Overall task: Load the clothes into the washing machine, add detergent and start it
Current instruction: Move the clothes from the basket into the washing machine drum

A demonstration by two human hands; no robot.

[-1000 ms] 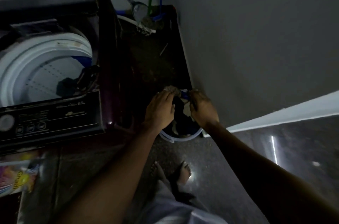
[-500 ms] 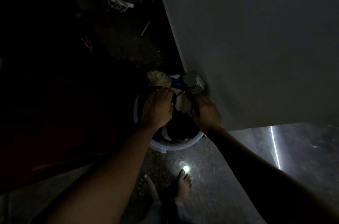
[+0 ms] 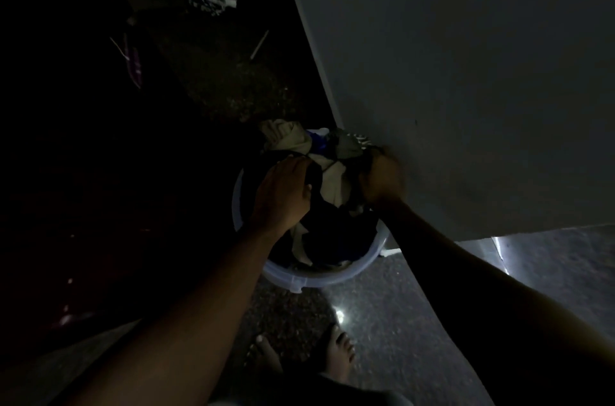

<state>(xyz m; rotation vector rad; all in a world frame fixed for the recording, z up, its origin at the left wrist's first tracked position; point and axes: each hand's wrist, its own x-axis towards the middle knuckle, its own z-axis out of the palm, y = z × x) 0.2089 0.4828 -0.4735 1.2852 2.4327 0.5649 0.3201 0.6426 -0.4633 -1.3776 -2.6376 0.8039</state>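
centre of frame: my left hand [image 3: 283,194] and my blurred right hand [image 3: 382,179], fingers curled, each gripping the clothes [image 3: 332,172] heaped in the pale bucket [image 3: 319,279] beside the grey wall [image 3: 466,73].

The flat grey wall [image 3: 466,73] stands hard against the outer side of the right hand [image 3: 382,179], so nothing can pass there. Outward of the left hand [image 3: 283,196] rises the dark maroon side of the washing machine [image 3: 66,172], near but apart. Under both hands the heap of dark and beige clothes [image 3: 332,179] fills the round translucent pale-blue plastic bucket [image 3: 319,282]. Beyond the fingertips a strip of dark speckled floor [image 3: 216,83] lies open between machine and wall, with a thin white stick [image 3: 259,44] farther on. Behind the wrists, two bare feet [image 3: 339,352] stand near the bucket.
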